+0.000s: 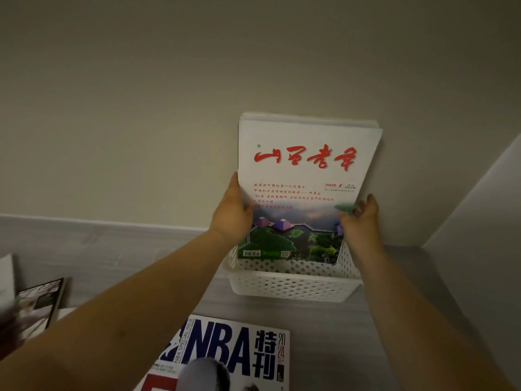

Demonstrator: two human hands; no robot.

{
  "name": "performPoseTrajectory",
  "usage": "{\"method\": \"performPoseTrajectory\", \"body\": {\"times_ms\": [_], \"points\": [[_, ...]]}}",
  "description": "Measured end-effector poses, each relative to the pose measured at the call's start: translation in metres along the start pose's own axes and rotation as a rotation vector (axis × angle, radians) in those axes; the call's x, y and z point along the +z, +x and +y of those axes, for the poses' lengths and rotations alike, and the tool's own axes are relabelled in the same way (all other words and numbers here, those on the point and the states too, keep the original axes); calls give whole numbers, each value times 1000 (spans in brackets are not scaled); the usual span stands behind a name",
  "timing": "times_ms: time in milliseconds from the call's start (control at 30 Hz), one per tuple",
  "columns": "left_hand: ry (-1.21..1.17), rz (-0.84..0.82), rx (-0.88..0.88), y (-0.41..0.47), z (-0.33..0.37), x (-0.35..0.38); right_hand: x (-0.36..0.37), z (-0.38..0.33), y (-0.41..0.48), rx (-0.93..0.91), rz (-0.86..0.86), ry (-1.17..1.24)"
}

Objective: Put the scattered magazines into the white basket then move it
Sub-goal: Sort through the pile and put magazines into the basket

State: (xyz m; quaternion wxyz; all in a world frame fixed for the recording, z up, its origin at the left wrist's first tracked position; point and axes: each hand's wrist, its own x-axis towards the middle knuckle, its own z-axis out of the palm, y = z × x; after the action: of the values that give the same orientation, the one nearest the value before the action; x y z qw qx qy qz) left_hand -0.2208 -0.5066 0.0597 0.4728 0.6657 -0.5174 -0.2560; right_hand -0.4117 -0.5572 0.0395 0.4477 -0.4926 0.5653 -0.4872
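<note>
A stack of magazines (304, 176) stands upright in the white perforated basket (287, 286) against the wall; the front cover is white with red calligraphy and a green landscape. My left hand (232, 214) grips the stack's left edge. My right hand (361, 218) grips its right edge. An NBA special-issue magazine (234, 351) lies flat on the grey surface in front of the basket. Another dark-covered magazine (39, 303) lies at the far left.
The basket sits on a grey wood-grain surface (338, 334) near a beige wall (141, 108). A side wall (485, 210) closes in at the right. A blurred grey object (205, 373) covers part of the NBA magazine at the bottom edge.
</note>
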Motion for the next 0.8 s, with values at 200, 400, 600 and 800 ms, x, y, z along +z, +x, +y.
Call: {"method": "performPoseTrajectory", "body": {"times_ms": [200,400,600,800], "points": [[39,-64,-15,4,0,-5,5,3,0,-12,-54,-73],[176,-17,-185,-26,-23,-31,10,0,-29,-81,180,-126],[233,19,-167,-111,-60,-91,18,17,-130,-343,270,-319],[239,-168,-339,-230,-104,-125,33,70,-250,-171,-54,-614]]}}
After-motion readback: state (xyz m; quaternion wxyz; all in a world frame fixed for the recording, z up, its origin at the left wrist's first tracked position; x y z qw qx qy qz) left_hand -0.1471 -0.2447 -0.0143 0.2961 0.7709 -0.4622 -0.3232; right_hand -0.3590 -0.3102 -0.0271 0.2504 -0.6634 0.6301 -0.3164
